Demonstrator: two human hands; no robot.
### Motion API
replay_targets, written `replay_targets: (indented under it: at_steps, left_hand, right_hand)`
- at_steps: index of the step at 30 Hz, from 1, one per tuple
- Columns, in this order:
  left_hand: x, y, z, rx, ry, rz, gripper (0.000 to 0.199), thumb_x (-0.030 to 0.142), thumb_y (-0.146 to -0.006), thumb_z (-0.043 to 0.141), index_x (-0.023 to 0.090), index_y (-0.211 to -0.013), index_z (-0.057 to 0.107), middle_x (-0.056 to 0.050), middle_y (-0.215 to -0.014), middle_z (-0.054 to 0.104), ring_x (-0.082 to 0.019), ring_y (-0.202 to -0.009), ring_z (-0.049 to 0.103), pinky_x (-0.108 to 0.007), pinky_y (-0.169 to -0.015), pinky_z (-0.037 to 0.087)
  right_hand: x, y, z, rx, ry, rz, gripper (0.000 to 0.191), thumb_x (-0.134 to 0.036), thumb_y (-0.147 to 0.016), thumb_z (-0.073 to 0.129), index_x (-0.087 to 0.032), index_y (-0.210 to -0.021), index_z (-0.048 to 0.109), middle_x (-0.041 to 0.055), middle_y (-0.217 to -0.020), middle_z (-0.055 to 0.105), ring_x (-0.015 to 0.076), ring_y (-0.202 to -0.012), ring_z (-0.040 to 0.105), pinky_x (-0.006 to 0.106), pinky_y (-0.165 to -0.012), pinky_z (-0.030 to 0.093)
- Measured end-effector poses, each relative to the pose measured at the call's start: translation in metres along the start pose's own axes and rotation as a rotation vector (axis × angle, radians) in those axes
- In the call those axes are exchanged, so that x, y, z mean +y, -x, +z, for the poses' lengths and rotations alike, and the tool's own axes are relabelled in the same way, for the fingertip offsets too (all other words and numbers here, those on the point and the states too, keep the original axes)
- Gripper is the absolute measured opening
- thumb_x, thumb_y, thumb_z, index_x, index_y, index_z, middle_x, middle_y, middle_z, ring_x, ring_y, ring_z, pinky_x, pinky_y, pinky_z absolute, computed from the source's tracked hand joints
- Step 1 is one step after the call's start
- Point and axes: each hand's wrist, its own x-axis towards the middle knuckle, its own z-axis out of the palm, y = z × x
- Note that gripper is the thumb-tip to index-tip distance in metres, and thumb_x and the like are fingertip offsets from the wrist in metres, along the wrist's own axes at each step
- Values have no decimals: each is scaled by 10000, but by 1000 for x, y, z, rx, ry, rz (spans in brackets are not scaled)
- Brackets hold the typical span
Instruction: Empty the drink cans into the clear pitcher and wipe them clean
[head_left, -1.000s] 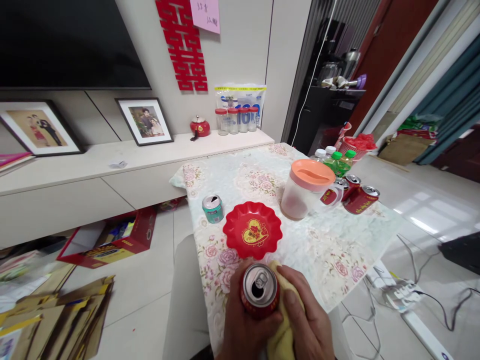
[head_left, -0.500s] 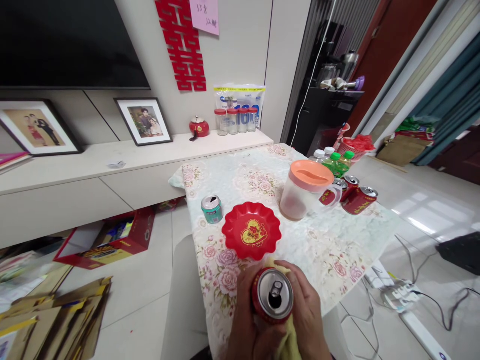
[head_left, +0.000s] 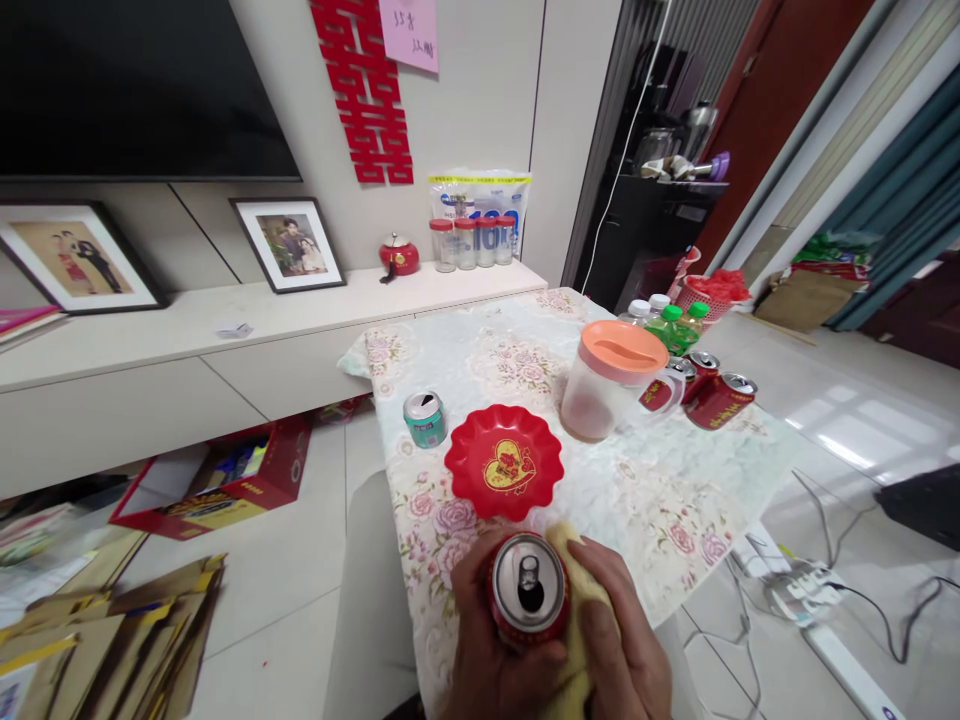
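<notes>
An opened red drink can (head_left: pixel 529 590) stands upright at the near edge of the table, its silver top facing me. My left hand (head_left: pixel 487 655) is wrapped round its left side and front. In my right hand (head_left: pixel 619 630) a yellow cloth (head_left: pixel 574 640) is gripped, lying against the can's right side. Just beyond the can rests a red scalloped plate (head_left: pixel 472 455) with a gold heart in its middle. To the plate's left stands a short teal can (head_left: pixel 425 420), also opened.
A pitcher with an orange lid (head_left: pixel 622 350) stands right of the plate. Behind it are more red cans (head_left: pixel 721 402) and several bottles with green or white caps (head_left: pixel 679 325). A white cabinet (head_left: pixel 300 325) runs along the wall; cardboard (head_left: pixel 142 640) lies on the floor at left.
The red can has shifted slightly left and turned a little in my left hand. My right hand has opened a small gap from the can, with more of the yellow cloth showing.
</notes>
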Motion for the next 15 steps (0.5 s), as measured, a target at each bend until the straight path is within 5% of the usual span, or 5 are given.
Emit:
replay_targets:
  at_steps: [6, 15]
  left_hand:
    - [13, 10, 10, -19, 37, -201, 772, 659, -665, 854, 259, -1271, 594, -101, -1153, 719, -296, -1004, 721, -394, -856, 617]
    - [22, 8, 5, 98, -70, -156, 813, 693, -672, 825, 252, -1312, 588, -101, -1139, 732, -302, -989, 734, -450, -937, 612]
  right_hand:
    - [0, -15, -1, -78, -37, 67, 363, -512, -1012, 496, -266, -1131, 736, 58, -1191, 700, 251, -1131, 653, 380, -1026, 498]
    - [12, -22, 12, -153, -152, 363, 429, -574, -983, 531, -241, -1112, 768, 64, -1032, 797, 245, -950, 745, 343, -864, 603]
